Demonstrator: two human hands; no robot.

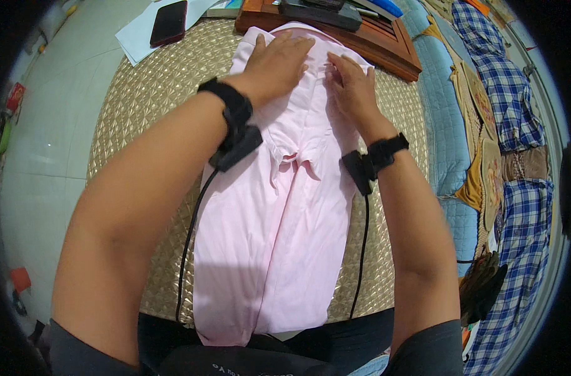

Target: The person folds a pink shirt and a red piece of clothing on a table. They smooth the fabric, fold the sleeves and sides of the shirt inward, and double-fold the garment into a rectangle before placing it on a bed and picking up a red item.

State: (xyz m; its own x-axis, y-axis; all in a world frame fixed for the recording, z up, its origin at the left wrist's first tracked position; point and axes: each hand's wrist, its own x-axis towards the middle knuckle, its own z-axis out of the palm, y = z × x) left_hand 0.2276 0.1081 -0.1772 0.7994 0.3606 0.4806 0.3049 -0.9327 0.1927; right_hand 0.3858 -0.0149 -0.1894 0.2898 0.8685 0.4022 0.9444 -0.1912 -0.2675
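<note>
A light pink garment (304,221), with two long parts side by side, lies lengthwise on a table with a gold patterned cover (139,108). Its near end reaches the table's front edge, by the person's lap. My left hand (280,63) rests palm down on the upper left of the cloth, fingers spread. My right hand (353,84) touches the upper right part, its fingers bent; whether they pinch the fabric is unclear. Between and below the hands the cloth has a gathered, wrinkled opening. Both wrists wear black straps with small cabled devices.
Beyond the garment stands a brown wooden box or frame (393,51) with dark objects on top. A smartphone (169,23) lies on white paper (135,42) at the back left. On the right is a seat with a light blue quilted cover (442,117) and blue checked cloth (525,211).
</note>
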